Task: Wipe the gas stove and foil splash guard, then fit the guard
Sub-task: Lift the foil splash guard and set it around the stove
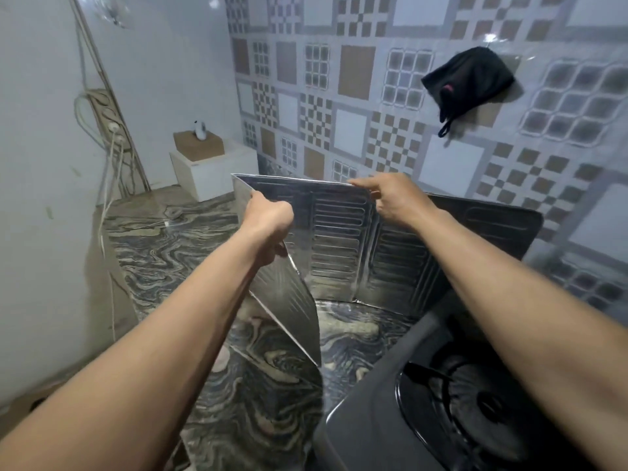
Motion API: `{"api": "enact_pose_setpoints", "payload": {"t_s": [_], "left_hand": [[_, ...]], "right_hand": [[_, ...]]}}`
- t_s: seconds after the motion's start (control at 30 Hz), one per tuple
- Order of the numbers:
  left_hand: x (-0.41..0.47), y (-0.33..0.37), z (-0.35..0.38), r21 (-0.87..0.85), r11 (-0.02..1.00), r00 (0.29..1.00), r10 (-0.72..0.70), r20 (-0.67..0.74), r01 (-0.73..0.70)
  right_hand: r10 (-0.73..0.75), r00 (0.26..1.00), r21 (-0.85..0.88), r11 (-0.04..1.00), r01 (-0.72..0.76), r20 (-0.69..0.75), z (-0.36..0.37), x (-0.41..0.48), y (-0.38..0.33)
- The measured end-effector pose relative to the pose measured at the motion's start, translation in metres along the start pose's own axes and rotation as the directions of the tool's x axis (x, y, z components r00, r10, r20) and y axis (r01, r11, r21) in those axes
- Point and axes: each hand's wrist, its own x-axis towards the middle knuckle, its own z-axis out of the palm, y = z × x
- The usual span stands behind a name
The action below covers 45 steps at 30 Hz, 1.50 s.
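The foil splash guard stands upright on the marbled counter, its ribbed panels folded around the back and left of the gas stove at the lower right. My left hand grips the top edge of the left panel, which angles toward me. My right hand pinches the top edge of the middle panel. The right panel leans against the tiled wall behind the stove. My right forearm hides part of the stove.
A black cloth hangs on the patterned tile wall at the upper right. A white box with a small white object on it stands in the back corner. A power strip with cables hangs on the left wall.
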Motion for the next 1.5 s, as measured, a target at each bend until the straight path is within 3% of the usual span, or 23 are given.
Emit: {"api": "enact_pose_setpoints", "payload": {"t_s": [0.13, 0.33, 0.5, 0.7, 0.87, 1.03, 1.17, 1.5], "left_hand": [[0.010, -0.001, 0.008, 0.095, 0.991, 0.982, 0.079, 0.169, -0.096], [0.012, 0.012, 0.011, 0.106, 0.978, 0.922, 0.132, 0.363, -0.182], [0.017, 0.025, 0.023, 0.150, 0.967, 0.855, 0.103, 0.508, -0.205], [0.024, 0.035, 0.051, 0.200, 0.944, 0.831, 0.115, 0.544, -0.262], [0.025, 0.055, 0.077, 0.247, 0.911, 0.762, 0.103, 0.640, -0.331], [0.028, 0.058, 0.110, 0.261, 0.877, 0.680, 0.096, 0.727, -0.403], [0.027, 0.064, 0.128, 0.326, 0.794, 0.651, 0.112, 0.750, -0.513], [-0.012, 0.076, 0.188, 0.224, 0.876, 0.558, 0.060, 0.827, -0.427]], "right_hand": [[-0.022, 1.000, -0.072, 0.997, 0.022, 0.002, -0.001, -0.004, 0.019], [0.010, 0.999, -0.141, 0.990, -0.016, -0.045, -0.013, -0.012, 0.058], [0.036, 0.998, -0.260, 0.964, -0.047, -0.050, -0.039, -0.028, 0.091], [0.147, 0.983, -0.213, 0.963, -0.168, -0.112, -0.060, -0.051, 0.127], [0.195, 0.968, -0.361, 0.901, -0.241, -0.160, -0.093, -0.070, 0.142], [0.247, 0.965, -0.283, 0.923, -0.262, -0.086, -0.085, -0.073, 0.150], [0.259, 0.955, -0.244, 0.926, -0.288, -0.145, -0.089, -0.095, 0.162], [0.368, 0.908, -0.280, 0.867, -0.413, -0.199, -0.134, -0.150, 0.190]]}}
